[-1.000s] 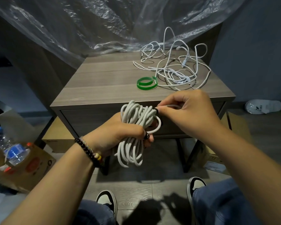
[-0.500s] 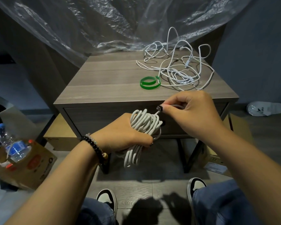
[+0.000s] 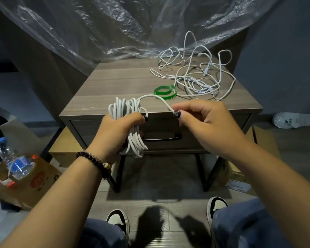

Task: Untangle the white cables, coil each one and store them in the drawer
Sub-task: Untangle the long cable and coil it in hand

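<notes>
My left hand (image 3: 117,132) grips a thick coil of white cable (image 3: 125,109) in front of the wooden nightstand. The coil's free end arcs to the right, where my right hand (image 3: 202,126) pinches it near its tip between thumb and fingers. A tangle of thinner white cables (image 3: 197,77) lies on the right rear of the nightstand top (image 3: 115,86). The drawer (image 3: 213,127) below the top is closed, its dark handle (image 3: 161,138) partly hidden behind my hands.
A green strap loop (image 3: 166,93) lies on the top beside the tangle. Clear plastic sheeting (image 3: 115,24) hangs behind. A cardboard box with a water bottle (image 3: 13,161) sits on the floor at left, more boxes under the nightstand, a white slipper (image 3: 293,119) at right.
My right hand has pulled the cable's free end out of the coil and away to the right, so a loose arc now spans between the hands. The left hand has raised the coil.
</notes>
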Motion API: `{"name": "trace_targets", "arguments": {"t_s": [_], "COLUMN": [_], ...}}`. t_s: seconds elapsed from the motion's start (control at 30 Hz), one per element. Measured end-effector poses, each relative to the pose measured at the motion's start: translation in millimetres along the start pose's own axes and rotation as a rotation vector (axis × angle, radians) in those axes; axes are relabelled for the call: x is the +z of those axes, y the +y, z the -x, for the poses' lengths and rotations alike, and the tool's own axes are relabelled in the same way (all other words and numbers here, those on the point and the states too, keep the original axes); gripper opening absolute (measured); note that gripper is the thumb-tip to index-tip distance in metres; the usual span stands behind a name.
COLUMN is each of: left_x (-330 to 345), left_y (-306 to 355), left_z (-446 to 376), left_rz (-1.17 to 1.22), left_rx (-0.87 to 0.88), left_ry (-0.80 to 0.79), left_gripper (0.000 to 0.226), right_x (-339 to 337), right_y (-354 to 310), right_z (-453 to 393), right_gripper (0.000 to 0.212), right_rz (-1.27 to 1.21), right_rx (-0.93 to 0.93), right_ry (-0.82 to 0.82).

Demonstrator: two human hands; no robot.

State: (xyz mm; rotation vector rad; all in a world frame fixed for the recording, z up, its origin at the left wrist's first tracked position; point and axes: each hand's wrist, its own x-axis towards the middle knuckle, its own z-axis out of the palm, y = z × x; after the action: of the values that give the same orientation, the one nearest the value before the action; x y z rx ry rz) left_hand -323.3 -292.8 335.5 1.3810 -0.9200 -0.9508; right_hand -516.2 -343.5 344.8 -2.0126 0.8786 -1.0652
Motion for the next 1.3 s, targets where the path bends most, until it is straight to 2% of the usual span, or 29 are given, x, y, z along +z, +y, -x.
{"name": "trace_targets", "arguments": {"t_s": [0.1,0.2,0.3,0.5,0.6,0.67,0.73,0.77,0.87,0.9,0.97,1.1,1.2,1.3], "left_x": [2.8,5.6,6.8,9.1,10.9,11.6,13.3,14.4,17.1,17.9,18.6,13.9,6.1,0.2], "left_y": [-1.8,0.4,-0.7,-7.7,-7.9,-7.1,-6.0,-5.7,-5.2,-5.0,-4.1,-3.0,-1.7,1.7], "left_z": [0.4,0.3,0.5,-1.1,1.2,2.3,3.6,4.2,3.5,3.0,0.9,-4.4,-8.4,-9.9], "left_rz": [0.088,0.255,0.306,0.188,0.181,0.160,0.140,0.126,0.089,0.093,0.133,0.280,0.412,0.559], "left_rx": [-0.079,-0.152,-0.144,-0.074,-0.068,-0.053,-0.033,-0.025,0.007,0.016,0.028,0.051,0.045,0.046], "left_ry": [-0.110,-0.220,-0.261,-0.193,-0.155,-0.123,-0.090,-0.071,0.027,0.063,0.137,0.254,0.274,0.239], "left_gripper": [0.015,0.016,0.022,0.034,0.035,0.046,0.052,0.047,0.010,0.006,0.006,0.008,0.006,0.004], "right_x": [10.9,14.4,15.9,22.6,26.6,29.9,31.8,32.0,32.6,33.8,36.9,41.4,40.0,37.4], "right_y": [5.5,10.3,6.9,-2.5,-4.5,-7.0,-8.8,-9.0,-8.3,-8.0,-8.3,-8.8,-9.5,-13.3], "right_z": [1.9,4.2,9.9,15.8,17.8,19.8,21.6,22.0,21.7,21.8,23.3,25.4,23.6,23.7], "right_gripper": [0.029,0.038,0.039,0.037,0.033,0.030,0.026,0.023,0.019,0.023,0.030,0.027,0.026,0.026], "right_rz": [0.114,0.273,0.500,0.800,0.819,0.824,0.802,0.769,0.593,0.538,0.443,0.252,0.098,-0.070], "right_rx": [-0.147,-0.232,-0.342,-0.423,-0.415,-0.405,-0.401,-0.400,-0.376,-0.365,-0.353,-0.322,-0.257,-0.143], "right_ry": [0.015,0.030,0.069,-0.013,-0.048,-0.063,-0.088,-0.102,-0.110,-0.109,-0.130,-0.145,-0.160,-0.245]}}
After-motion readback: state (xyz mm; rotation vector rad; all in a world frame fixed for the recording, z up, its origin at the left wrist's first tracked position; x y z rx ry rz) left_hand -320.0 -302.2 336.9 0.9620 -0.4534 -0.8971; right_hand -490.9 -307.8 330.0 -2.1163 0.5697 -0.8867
